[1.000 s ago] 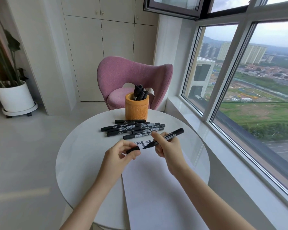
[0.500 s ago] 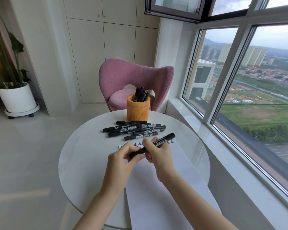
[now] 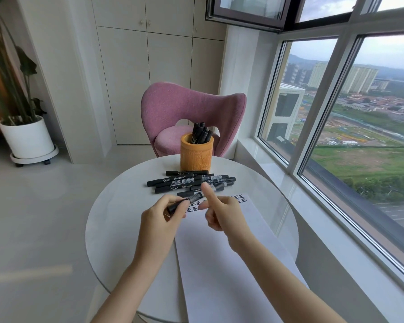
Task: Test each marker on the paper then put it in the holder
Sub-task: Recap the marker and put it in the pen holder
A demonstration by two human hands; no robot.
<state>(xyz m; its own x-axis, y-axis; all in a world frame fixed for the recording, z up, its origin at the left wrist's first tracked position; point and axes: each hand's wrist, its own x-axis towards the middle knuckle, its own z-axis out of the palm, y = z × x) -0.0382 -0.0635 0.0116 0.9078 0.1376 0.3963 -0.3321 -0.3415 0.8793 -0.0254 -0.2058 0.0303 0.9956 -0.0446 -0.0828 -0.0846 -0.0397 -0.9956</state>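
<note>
White round table (image 3: 117, 220): carries everything for the job, set beside a tall window.
Paper (image 3: 219, 264): a long white sheet runs from the table's near edge toward its middle, with a row of black test characters (image 3: 239, 198) at the far end.
Wooden holder (image 3: 196, 155): stands upright at the far side of the table, with several black markers (image 3: 200, 134) standing in it.
Loose markers (image 3: 184, 181): a cluster of black ones lies flat between the holder and the paper's far end, likely awaiting their turn.
Left hand (image 3: 160, 220): fingers curl round the near end of one black marker, holding it just above the written characters.
Right hand (image 3: 224, 213): thumb raised, forefinger stretched toward the marker's far end, other fingers folded. Blur makes it impossible to tell whether it grips the marker or is clear of it.
Marker in hand (image 3: 187, 201): held slantwise over the paper with no bare tip visible, so it appears capped and its test seems done. The step in hand looks like stowing it. The next move calls for carrying it over the loose cluster without knocking any, then dropping it upright into the holder among the others.
</note>
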